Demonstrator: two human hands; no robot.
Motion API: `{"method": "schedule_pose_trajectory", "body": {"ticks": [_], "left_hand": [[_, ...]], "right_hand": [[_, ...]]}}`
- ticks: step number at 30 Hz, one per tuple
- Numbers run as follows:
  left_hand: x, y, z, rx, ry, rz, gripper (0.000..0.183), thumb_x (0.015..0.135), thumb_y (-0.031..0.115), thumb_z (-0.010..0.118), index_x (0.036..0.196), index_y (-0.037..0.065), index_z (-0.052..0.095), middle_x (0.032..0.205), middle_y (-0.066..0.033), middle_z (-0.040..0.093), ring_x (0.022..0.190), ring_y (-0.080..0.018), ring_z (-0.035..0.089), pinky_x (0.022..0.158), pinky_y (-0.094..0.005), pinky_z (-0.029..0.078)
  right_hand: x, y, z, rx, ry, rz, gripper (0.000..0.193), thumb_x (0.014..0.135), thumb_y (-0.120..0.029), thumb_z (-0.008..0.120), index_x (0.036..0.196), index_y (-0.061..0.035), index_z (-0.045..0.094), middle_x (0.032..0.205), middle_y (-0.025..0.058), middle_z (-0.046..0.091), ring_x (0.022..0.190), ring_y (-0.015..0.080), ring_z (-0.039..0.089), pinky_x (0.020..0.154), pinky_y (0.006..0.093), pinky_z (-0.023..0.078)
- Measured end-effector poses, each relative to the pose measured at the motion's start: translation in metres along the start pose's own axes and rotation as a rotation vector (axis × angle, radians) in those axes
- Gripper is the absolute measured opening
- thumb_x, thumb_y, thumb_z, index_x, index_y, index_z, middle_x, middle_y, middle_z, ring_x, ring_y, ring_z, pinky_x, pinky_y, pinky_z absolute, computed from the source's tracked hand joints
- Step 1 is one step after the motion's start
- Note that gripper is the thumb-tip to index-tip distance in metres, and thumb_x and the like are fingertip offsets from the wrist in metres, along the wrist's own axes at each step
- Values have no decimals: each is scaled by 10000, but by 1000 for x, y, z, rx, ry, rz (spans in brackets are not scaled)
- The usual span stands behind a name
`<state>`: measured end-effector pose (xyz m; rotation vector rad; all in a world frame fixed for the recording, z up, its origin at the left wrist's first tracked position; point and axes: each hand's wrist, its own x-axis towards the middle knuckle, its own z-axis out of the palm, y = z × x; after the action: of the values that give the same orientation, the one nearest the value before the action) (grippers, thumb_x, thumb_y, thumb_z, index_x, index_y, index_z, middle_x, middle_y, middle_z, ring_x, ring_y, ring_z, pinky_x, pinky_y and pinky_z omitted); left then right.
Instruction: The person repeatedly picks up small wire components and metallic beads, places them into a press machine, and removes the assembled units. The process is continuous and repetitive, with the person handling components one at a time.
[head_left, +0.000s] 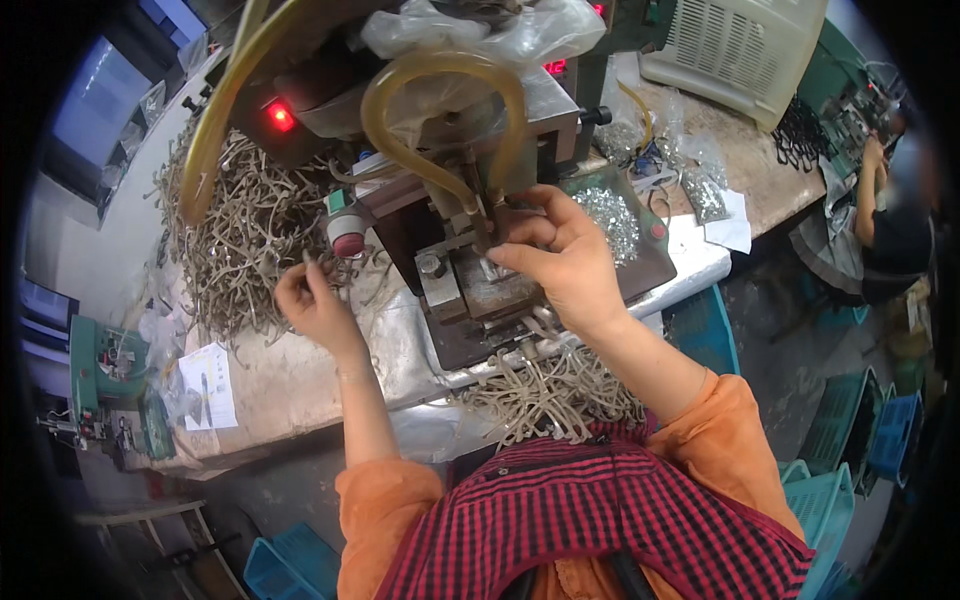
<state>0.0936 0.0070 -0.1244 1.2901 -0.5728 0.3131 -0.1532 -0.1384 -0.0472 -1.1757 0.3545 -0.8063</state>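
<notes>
My right hand (572, 262) reaches under the head of a bench press (470, 130), thumb and fingers pinched close to its tool. What they pinch is too small and hidden to make out. Over the left part of the bench is my left hand (322, 310), its thumb and fingertips together beside a large heap of short beige-grey cables (245, 225). A small tip shows at those fingertips, but I cannot tell what it is. A second bunch of cables (550, 395) lies at the front edge, against my checked apron. Small shiny metal pieces (605, 222) lie right of the press.
A red push button (347, 240) juts out between my left hand and the press. Yellowish tubes (375, 100) loop in front of the machine. Plastic bags of small parts (700, 190) and a beige crate (735, 60) are at the back right. Another person (895, 210) works at far right.
</notes>
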Motion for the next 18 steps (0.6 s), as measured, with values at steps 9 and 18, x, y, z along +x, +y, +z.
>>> {"method": "schedule_pose_trajectory", "body": {"ticks": [9, 18], "left_hand": [[-63, 152, 40, 54, -826, 849, 206, 759, 99, 834, 927, 63, 720, 1099, -86, 750, 639, -125, 587, 514, -248, 458], [-62, 151, 63, 150, -1026, 820, 252, 714, 16, 808, 930, 63, 687, 1013, -83, 752, 578, -165, 585, 503, -276, 460]], "right_hand": [[-5, 11, -80, -1350, 191, -490, 254, 786, -87, 752, 1036, -50, 728, 1293, 187, 633, 1247, 343, 578, 1038, 421, 459], [6, 40, -132, -1398, 338, -434, 127, 772, -134, 780, 878, -82, 736, 1095, 119, 685, 1096, 330, 612, 919, 419, 495]]}}
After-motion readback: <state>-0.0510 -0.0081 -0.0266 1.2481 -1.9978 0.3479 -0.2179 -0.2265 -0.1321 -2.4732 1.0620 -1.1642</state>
